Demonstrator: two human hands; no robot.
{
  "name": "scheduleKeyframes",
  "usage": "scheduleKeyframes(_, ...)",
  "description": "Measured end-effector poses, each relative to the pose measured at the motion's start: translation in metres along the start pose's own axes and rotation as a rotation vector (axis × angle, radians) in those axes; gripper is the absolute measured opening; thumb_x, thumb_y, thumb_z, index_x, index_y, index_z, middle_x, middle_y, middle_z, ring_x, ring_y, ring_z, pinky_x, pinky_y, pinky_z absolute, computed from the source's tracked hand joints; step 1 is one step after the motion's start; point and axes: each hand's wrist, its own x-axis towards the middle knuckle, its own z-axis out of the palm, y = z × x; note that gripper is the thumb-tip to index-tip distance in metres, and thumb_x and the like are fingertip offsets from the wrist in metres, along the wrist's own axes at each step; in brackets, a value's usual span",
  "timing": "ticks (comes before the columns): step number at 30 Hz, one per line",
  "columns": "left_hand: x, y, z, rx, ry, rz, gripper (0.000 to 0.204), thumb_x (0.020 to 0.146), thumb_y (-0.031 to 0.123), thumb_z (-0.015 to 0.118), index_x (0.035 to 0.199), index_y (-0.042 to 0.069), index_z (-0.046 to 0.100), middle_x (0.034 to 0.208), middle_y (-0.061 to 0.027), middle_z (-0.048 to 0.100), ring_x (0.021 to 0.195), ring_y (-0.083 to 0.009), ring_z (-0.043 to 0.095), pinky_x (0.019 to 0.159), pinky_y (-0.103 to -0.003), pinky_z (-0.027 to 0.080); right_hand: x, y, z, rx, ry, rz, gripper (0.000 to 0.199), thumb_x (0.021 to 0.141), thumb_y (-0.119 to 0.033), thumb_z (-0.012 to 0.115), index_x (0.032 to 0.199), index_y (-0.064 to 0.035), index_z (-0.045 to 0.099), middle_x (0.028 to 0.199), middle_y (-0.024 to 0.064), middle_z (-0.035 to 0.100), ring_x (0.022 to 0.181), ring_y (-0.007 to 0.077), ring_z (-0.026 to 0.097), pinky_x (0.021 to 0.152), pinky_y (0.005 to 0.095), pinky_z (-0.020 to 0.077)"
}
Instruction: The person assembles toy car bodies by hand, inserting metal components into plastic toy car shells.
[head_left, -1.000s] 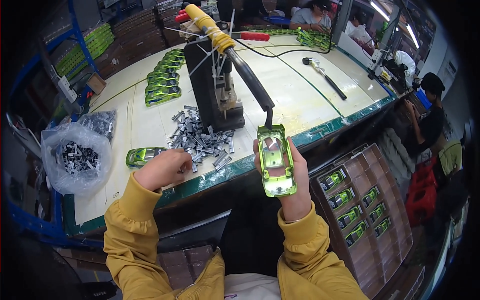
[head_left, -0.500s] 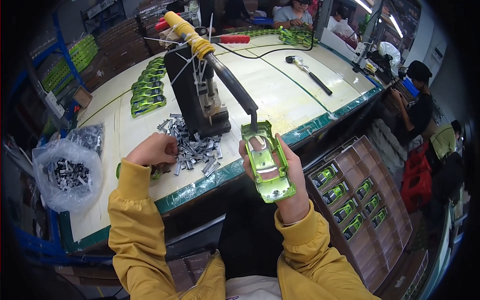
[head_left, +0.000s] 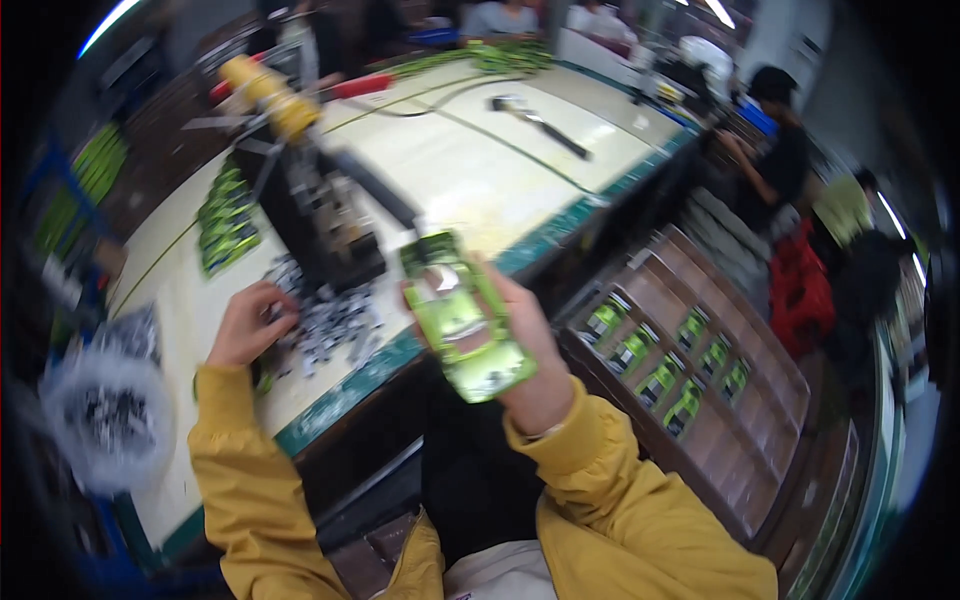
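My right hand (head_left: 532,345) holds a green toy car body shell (head_left: 485,370) from its right side, the shell blurred by motion. The shell lies in front of the lower end of the press lever (head_left: 375,188). My left hand (head_left: 247,325) is at the left edge of a pile of small silvery metal pieces (head_left: 335,325) on the table. Its thumb and fingers are pinched together; whatever is between them is too blurred to make out. Part of another green piece (head_left: 264,383) shows beside my left wrist.
A black hand press (head_left: 290,215) with a yellow-wrapped handle stands behind the pile. Green shells (head_left: 228,225) lie in a row at its left. A clear bag (head_left: 110,415) holds more metal pieces. At right, a brown divided tray (head_left: 725,455) holds several green cars. A hammer-like tool (head_left: 545,127) lies farther back.
The whole scene has shifted left and blurred as my head turned right. My left fingers have drawn back a little from the pile into a pinch. My right hand still holds the shell.
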Motion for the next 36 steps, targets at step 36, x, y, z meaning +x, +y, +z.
scheduleKeyframes(36, -0.008, -0.014, 0.005, -0.013, 0.351, 0.079, 0.009, 0.075, -0.003, 0.049, 0.080, 0.000, 0.055, 0.068, -0.0048, 0.056, 0.059, -0.0111, 0.054, 0.056, -0.022, 0.043, 0.006, 0.003, -0.001, 0.008, 0.034, 0.028, 0.042, 0.089, -0.030, 0.034, 0.112, 0.0043, 0.042, 0.110, 0.0225, 0.047, 0.098, 0.0308, 0.051, 0.079, 0.0417, 0.0475)
